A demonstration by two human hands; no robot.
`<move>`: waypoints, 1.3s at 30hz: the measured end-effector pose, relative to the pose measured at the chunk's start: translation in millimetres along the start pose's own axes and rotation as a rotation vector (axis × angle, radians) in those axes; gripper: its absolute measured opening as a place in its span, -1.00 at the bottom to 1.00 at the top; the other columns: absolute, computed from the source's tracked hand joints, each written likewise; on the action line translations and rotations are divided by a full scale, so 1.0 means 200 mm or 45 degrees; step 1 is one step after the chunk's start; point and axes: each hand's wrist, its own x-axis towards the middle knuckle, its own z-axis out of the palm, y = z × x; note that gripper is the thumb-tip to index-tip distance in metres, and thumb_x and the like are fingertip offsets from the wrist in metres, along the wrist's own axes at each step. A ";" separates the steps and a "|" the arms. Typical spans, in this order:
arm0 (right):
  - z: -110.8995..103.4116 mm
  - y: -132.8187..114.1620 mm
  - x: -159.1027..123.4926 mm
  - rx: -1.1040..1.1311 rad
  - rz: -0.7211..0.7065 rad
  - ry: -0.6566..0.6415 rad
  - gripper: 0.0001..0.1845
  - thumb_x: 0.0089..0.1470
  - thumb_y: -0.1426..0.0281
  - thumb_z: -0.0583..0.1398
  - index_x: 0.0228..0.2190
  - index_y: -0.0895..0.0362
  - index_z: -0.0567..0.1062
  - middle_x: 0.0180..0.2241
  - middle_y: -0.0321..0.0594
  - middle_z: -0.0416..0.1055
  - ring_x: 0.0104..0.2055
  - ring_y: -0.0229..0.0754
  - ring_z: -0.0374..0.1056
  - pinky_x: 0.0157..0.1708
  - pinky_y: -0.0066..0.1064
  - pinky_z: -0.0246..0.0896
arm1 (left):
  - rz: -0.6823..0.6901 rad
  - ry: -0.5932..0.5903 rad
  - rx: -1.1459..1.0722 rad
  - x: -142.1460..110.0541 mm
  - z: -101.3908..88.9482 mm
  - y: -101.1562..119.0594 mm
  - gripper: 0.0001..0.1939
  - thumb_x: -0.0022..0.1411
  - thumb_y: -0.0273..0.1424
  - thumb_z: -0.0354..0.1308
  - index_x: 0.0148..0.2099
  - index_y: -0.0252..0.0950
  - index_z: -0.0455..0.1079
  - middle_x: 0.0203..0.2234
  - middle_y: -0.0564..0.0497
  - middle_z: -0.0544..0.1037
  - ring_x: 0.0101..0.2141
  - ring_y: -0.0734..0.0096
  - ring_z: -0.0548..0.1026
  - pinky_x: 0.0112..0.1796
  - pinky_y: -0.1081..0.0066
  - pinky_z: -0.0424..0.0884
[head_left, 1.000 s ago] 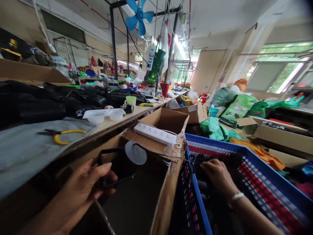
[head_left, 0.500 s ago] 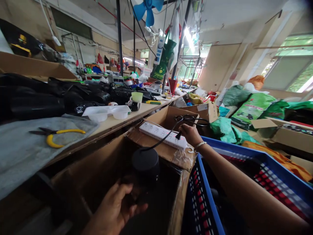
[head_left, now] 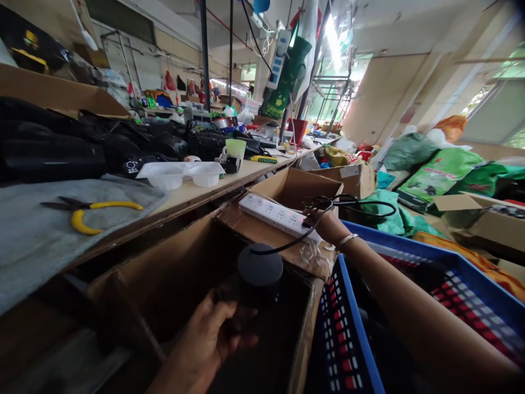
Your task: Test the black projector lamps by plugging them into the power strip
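My left hand [head_left: 211,342] is closed round a black round-topped device [head_left: 258,276], held over an open cardboard box [head_left: 164,284]. A black cord [head_left: 295,243] runs from the device to my right hand [head_left: 330,225]. That hand pinches the cord's plug at a white power strip [head_left: 276,214], which lies on the box's far flap. The rest of the cord loops in coils [head_left: 355,203] beyond my right hand.
A blue plastic crate [head_left: 348,328] stands right of the box, under my right forearm. Yellow-handled pliers [head_left: 88,210] lie on grey felt on the workbench [head_left: 192,194] at left, beside a white tray [head_left: 180,174] and black goods. Green bags and cartons fill the right.
My right hand left the blue crate, carried the plug up and now presses it at the power strip. My left hand holds the black device higher and nearer the strip.
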 end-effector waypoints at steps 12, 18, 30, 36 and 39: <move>0.11 -0.07 -0.07 0.161 0.138 0.288 -0.82 -0.04 0.37 0.09 -0.42 0.17 0.46 -0.40 -0.09 0.43 -0.31 -0.08 0.33 -0.30 -0.31 0.22 | 0.108 -0.183 -0.084 0.04 0.05 0.10 -0.77 -0.04 -0.51 0.16 -0.28 -0.32 0.23 -0.53 0.06 0.47 -0.58 0.50 0.40 -0.50 0.29 0.51; 0.18 -0.01 -0.07 0.480 0.280 0.288 -0.77 -0.04 0.30 0.14 -0.40 0.20 0.48 -0.46 -0.16 0.42 -0.41 -0.18 0.30 -0.34 -0.37 0.23 | 0.148 -0.146 -0.092 0.05 0.07 0.17 -0.82 -0.07 -0.51 0.13 -0.34 -0.32 0.24 -0.58 0.06 0.49 -0.71 0.60 0.28 -0.57 0.29 0.49; 0.14 -0.11 -0.08 0.434 0.404 0.241 -0.81 0.01 0.34 0.13 -0.39 0.21 0.45 -0.43 -0.15 0.40 -0.38 -0.20 0.25 -0.29 -0.36 0.18 | 0.253 -0.104 -0.013 -0.01 0.04 0.24 -0.73 -0.08 -0.48 0.12 -0.24 -0.32 0.24 -0.56 0.02 0.51 -0.66 0.51 0.38 -0.56 0.30 0.50; 0.11 -0.16 -0.09 0.326 0.471 0.197 -0.84 0.04 0.39 0.11 -0.34 0.20 0.44 -0.35 -0.08 0.42 -0.33 -0.17 0.26 -0.25 -0.35 0.16 | 0.252 -0.163 0.000 -0.04 0.04 0.26 -0.74 -0.05 -0.48 0.11 -0.23 -0.30 0.24 -0.56 0.04 0.49 -0.67 0.57 0.33 -0.56 0.32 0.49; 0.11 -0.16 -0.08 0.299 0.487 0.180 -0.86 0.04 0.41 0.10 -0.34 0.18 0.42 -0.33 -0.05 0.41 -0.31 -0.14 0.26 -0.23 -0.34 0.14 | 0.234 -0.197 -0.003 -0.05 0.04 0.25 -0.80 -0.01 -0.47 0.09 -0.25 -0.32 0.25 -0.57 0.05 0.48 -0.71 0.64 0.26 -0.55 0.32 0.49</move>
